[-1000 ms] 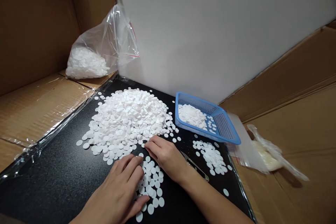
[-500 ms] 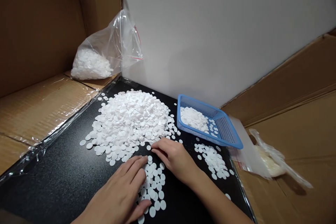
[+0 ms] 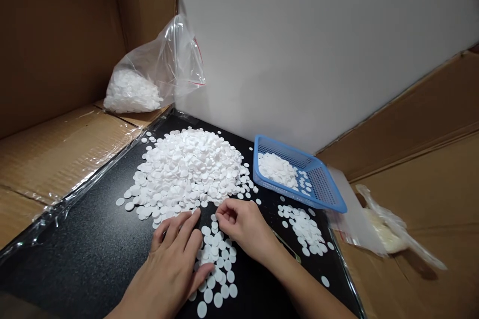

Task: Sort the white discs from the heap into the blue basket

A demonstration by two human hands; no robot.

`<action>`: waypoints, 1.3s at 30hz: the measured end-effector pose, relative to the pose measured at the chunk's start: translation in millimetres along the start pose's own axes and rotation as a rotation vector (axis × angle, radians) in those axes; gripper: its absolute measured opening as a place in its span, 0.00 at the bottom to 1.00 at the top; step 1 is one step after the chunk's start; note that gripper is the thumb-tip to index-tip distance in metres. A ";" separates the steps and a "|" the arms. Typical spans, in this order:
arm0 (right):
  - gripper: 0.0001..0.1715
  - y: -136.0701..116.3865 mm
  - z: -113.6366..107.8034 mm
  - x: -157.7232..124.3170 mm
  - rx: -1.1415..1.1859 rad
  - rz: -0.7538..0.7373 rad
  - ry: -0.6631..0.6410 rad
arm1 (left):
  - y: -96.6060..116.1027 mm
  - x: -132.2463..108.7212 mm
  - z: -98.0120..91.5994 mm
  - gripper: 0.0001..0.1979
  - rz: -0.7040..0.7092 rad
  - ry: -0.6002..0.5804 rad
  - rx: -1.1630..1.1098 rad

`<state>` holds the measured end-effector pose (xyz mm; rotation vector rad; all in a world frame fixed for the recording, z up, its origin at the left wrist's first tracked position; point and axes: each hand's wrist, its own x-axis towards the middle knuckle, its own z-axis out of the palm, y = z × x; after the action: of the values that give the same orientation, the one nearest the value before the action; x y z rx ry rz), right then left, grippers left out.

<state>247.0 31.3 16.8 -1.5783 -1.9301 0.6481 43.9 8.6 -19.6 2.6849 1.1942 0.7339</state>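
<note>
A big heap of small white discs point(image 3: 189, 172) lies on a black tabletop point(image 3: 86, 254). My left hand point(image 3: 174, 264) rests flat on the table, fingers stretched toward the heap's near edge, beside a small spread of white discs point(image 3: 219, 269). My right hand point(image 3: 245, 224) sits just right of it with its fingers curled inward at the heap's edge; whether a disc is between them is hidden. A blue mesh basket point(image 3: 322, 187) holding some discs stands to the right. Another small group of discs point(image 3: 305, 227) lies in front of it.
A clear plastic bag of white discs point(image 3: 144, 79) leans at the back left on cardboard point(image 3: 56, 149). A white wall point(image 3: 318, 45) stands behind. Another plastic bag point(image 3: 385, 229) lies on cardboard at the right. A thin metal tool point(image 3: 288, 248) lies by my right wrist.
My left hand has slid forward toward the heap. My right hand's fingers have curled in from lying flat. The view has shifted slightly.
</note>
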 end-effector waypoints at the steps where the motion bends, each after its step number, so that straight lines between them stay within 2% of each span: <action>1: 0.10 -0.7 -1.8 -0.3 0.035 0.054 -0.025 | -0.7 -0.1 -0.5 0.08 -0.002 -0.011 -0.019; 3: 0.10 -1.5 -4.9 -0.2 0.036 0.094 -0.034 | -1.4 0.3 -3.7 0.09 -0.004 -0.038 -0.073; 5: 0.09 -1.8 -6.6 1.0 -0.009 0.051 -0.011 | -0.4 2.0 -8.7 0.10 0.001 -0.064 -0.138; 9: 0.06 -1.6 -2.8 5.5 -0.139 -0.151 0.028 | 4.8 7.3 -17.9 0.10 -0.028 -0.068 -0.256; 13: 0.06 2.4 7.5 10.6 -0.418 -0.317 0.014 | 6.4 11.6 -23.0 0.07 -0.111 -0.059 -0.316; 16: 0.10 6.3 13.8 14.4 -0.592 -0.441 0.016 | 5.4 12.5 -24.2 0.07 -0.147 -0.048 -0.318; 18: 0.12 7.0 15.6 16.0 -0.599 -0.476 0.036 | 5.1 12.1 -23.7 0.07 -0.150 -0.039 -0.301; 20: 0.11 5.4 13.8 15.8 -0.495 -0.421 0.065 | 5.3 11.4 -22.3 0.07 -0.139 -0.036 -0.283; 23: 0.07 0.5 3.1 11.8 -0.175 -0.166 0.067 | 6.0 10.2 -20.1 0.06 -0.113 -0.026 -0.255; 26: 0.08 -2.6 -13.2 6.0 0.106 0.184 -0.089 | 6.2 9.3 -18.2 0.06 -0.093 -0.014 -0.228; 29: 0.08 -1.3 -24.4 2.2 0.163 0.382 -0.209 | 5.6 8.4 -16.1 0.06 -0.061 0.000 -0.209; 31: 0.08 0.6 -26.3 1.5 0.116 0.389 -0.203 | 5.4 7.8 -14.8 0.06 -0.038 -0.002 -0.204; 36: 0.06 1.6 -20.8 1.3 0.020 0.193 -0.130 | 5.6 7.2 -15.8 0.06 0.006 -0.046 -0.215; 39: 0.07 -2.3 -18.7 -1.1 0.024 0.153 -0.130 | 4.4 8.5 -19.8 0.05 0.046 -0.095 -0.225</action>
<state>258.3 30.2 31.8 -1.7186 -1.8979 0.8531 42.3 10.0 2.3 2.5375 0.9684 0.6932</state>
